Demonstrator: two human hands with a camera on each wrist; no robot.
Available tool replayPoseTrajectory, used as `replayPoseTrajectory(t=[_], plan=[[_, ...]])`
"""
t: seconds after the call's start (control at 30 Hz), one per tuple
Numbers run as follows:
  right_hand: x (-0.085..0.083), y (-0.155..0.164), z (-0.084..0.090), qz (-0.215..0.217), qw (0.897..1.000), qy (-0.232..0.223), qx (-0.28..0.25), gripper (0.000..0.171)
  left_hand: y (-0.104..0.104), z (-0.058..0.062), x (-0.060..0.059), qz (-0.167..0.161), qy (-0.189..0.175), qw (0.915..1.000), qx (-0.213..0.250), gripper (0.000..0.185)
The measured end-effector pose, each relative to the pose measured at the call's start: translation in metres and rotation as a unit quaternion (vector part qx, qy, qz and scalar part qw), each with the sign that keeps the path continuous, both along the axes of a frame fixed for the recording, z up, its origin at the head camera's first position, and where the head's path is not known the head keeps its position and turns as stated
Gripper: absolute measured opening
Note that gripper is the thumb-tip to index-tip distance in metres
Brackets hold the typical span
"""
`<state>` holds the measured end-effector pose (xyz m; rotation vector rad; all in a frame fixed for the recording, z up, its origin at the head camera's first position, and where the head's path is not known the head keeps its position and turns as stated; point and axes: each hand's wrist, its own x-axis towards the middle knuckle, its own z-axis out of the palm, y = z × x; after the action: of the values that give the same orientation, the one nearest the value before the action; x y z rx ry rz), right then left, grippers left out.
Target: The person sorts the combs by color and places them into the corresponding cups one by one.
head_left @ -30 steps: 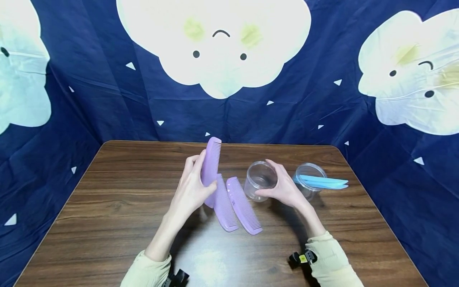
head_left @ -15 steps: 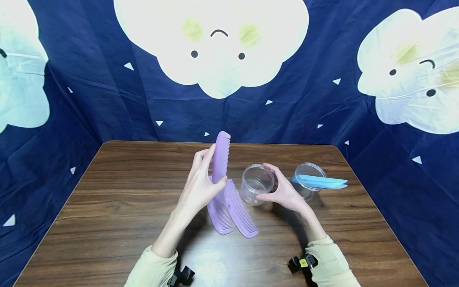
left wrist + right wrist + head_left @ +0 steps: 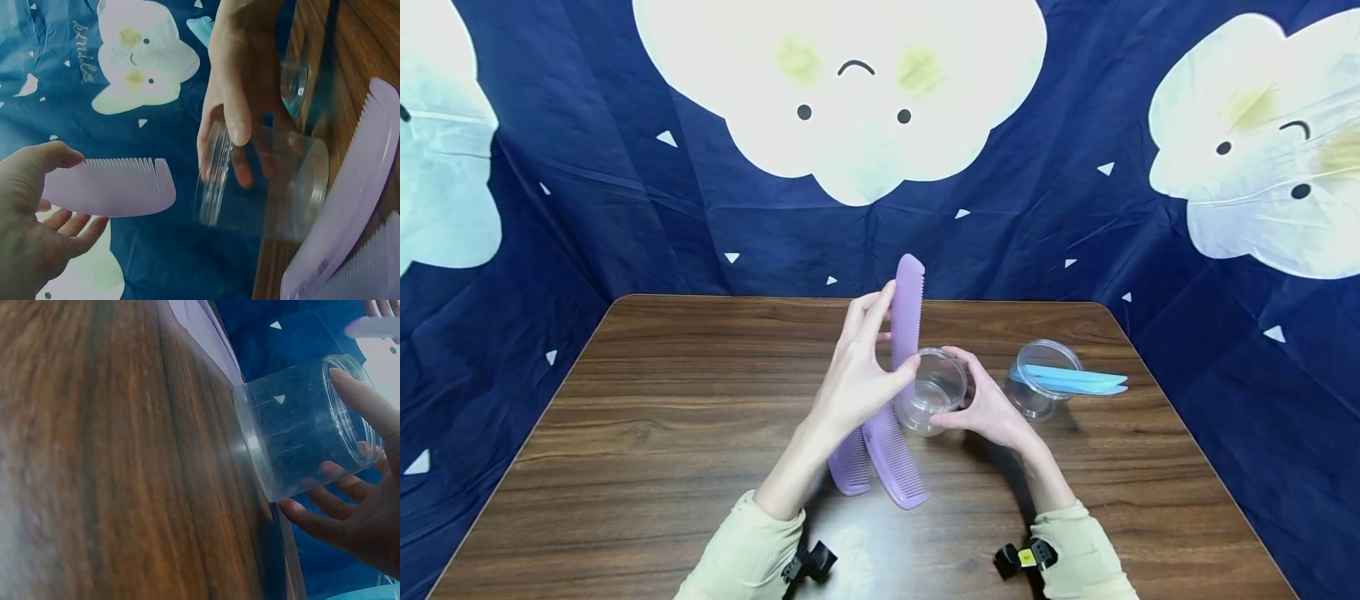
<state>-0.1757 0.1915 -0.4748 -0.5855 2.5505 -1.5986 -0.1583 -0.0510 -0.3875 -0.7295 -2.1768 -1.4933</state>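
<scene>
My left hand (image 3: 865,379) pinches a purple comb (image 3: 907,310) and holds it upright just above the rim of a clear plastic jar (image 3: 931,398). In the left wrist view the same comb (image 3: 112,186) lies between thumb and fingers, beside the jar (image 3: 262,184). My right hand (image 3: 988,404) grips the jar from the right and tilts it toward the left; its fingers (image 3: 340,506) curl round the jar (image 3: 306,434). Two more purple combs (image 3: 891,458) lie side by side on the wooden table (image 3: 625,433) below the left hand.
A second clear jar (image 3: 1043,379) stands at the right of the table with blue combs (image 3: 1078,379) sticking out of it sideways. A dark blue cloth with cloud faces (image 3: 850,92) hangs behind and at both sides.
My left hand has carried the purple comb right and up, from above the lying combs to the jar's mouth. The right hand has shifted the jar slightly left.
</scene>
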Motion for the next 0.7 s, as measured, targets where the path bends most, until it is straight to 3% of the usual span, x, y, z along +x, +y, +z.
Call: replayPoseTrajectory(t=[0.33,0.7], plan=[[0.002,0.001,0.0,-0.006,1.0,-0.02,-0.013,0.102,0.025,-0.007,-0.009,-0.047,0.004,0.9988,0.007,0.097],[0.0,0.0,-0.004,-0.018,0.999,-0.039,-0.014,0.102,0.039,-0.025,-0.013,-0.046,-0.011,0.9982,-0.036,0.09]])
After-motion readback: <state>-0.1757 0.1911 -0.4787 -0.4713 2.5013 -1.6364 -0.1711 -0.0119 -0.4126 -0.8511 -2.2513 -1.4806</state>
